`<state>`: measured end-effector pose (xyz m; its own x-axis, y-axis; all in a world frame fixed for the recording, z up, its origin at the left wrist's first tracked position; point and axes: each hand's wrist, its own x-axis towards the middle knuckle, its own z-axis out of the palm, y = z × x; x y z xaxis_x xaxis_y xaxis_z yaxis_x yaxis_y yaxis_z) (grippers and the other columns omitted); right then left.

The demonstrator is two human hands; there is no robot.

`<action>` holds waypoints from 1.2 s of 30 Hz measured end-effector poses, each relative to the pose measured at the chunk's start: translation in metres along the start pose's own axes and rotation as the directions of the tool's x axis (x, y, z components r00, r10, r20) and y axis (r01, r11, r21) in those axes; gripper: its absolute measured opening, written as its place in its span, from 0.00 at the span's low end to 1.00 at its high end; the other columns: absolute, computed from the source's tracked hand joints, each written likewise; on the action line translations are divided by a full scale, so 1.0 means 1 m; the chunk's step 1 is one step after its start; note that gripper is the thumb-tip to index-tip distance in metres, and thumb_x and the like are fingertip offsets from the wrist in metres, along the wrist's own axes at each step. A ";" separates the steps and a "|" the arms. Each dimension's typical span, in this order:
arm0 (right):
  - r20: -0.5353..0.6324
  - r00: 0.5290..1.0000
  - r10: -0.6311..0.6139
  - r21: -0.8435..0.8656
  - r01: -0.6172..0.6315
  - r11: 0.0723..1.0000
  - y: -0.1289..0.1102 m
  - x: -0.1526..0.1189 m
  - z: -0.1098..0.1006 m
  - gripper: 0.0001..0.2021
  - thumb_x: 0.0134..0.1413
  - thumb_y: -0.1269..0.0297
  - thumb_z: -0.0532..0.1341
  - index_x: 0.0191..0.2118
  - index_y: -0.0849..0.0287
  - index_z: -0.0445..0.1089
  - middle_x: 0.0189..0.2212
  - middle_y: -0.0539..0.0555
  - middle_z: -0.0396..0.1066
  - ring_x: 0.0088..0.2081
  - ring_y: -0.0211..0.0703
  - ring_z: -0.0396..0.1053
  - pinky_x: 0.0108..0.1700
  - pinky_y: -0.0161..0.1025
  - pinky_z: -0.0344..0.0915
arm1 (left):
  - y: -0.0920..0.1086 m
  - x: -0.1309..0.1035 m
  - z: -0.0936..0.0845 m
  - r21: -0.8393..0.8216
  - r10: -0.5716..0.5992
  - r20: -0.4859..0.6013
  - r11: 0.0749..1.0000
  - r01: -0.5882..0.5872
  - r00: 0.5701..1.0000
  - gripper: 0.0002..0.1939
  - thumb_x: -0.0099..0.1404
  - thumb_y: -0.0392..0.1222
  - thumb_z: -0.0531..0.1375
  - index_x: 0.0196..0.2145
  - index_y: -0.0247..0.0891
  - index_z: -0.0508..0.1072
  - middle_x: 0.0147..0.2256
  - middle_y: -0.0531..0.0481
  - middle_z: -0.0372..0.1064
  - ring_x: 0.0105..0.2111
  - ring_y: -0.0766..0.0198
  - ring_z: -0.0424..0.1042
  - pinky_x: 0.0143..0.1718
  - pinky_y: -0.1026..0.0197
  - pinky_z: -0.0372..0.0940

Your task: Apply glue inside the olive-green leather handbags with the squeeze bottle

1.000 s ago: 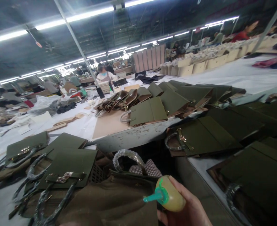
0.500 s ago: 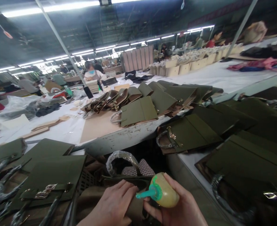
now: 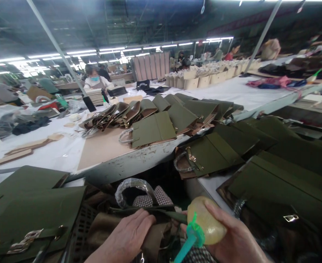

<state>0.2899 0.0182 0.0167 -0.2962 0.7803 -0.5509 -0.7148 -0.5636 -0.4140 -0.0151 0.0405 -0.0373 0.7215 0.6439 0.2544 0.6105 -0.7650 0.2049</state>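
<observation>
A yellowish squeeze bottle (image 3: 209,221) with a green nozzle (image 3: 190,239) is held in my right hand (image 3: 232,233). Its nozzle tilts down and to the left, toward the bottom of the view. Fingers bent, my left hand (image 3: 130,232) grips the upper edge of an olive-green handbag (image 3: 155,241) right in front of me. Brown lining shows at the bag's opening. Behind it rises a plastic-wrapped handle (image 3: 132,184) beside black-and-white checked cloth (image 3: 163,195). My left fingertips are partly hidden by the bag material.
Olive bags with metal clasps lie to the left (image 3: 37,215) and right (image 3: 284,186). A black perforated crate (image 3: 80,228) stands left of my hands. More bags (image 3: 154,129) line the white-covered worktable (image 3: 95,146) ahead. Beyond it a person (image 3: 96,80) sits by a stack of panels.
My right hand has moved right with the squeeze bottle and turned it, so the nozzle has swung from pointing left to pointing downward. My left hand stays on the handbag. The view has shifted rightward.
</observation>
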 end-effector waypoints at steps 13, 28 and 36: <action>0.170 0.985 0.002 -0.089 0.013 0.996 -0.013 0.031 0.052 0.19 0.51 0.54 0.78 0.41 0.64 0.80 0.40 0.61 0.85 0.43 0.58 0.83 0.56 0.52 0.73 | 0.009 0.026 -0.024 0.191 0.359 -0.174 0.926 -0.326 0.917 0.22 0.75 0.23 0.48 0.60 0.32 0.71 0.48 0.48 0.83 0.49 0.61 0.79 0.58 0.58 0.68; 0.376 0.925 0.064 -0.181 0.005 0.983 -0.023 0.038 0.066 0.28 0.49 0.47 0.77 0.47 0.66 0.80 0.45 0.65 0.83 0.43 0.55 0.81 0.40 0.46 0.83 | 0.024 0.030 -0.028 0.040 0.239 0.030 0.970 -0.240 0.971 0.17 0.82 0.33 0.43 0.48 0.33 0.72 0.41 0.45 0.79 0.37 0.59 0.81 0.39 0.60 0.78; 0.199 0.975 -0.096 -0.089 0.116 0.989 0.009 0.034 0.004 0.13 0.61 0.55 0.71 0.40 0.62 0.81 0.33 0.57 0.84 0.32 0.47 0.80 0.30 0.38 0.79 | 0.029 0.024 -0.046 0.178 0.182 -0.291 0.975 -0.133 0.939 0.22 0.83 0.34 0.40 0.38 0.38 0.70 0.30 0.52 0.79 0.25 0.65 0.78 0.31 0.63 0.74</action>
<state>0.2708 0.0410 -0.0032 -0.3461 0.8690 -0.3536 -0.6848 -0.4916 -0.5379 0.0049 0.0335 0.0183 0.6938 0.4638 0.5509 0.5572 -0.8304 -0.0027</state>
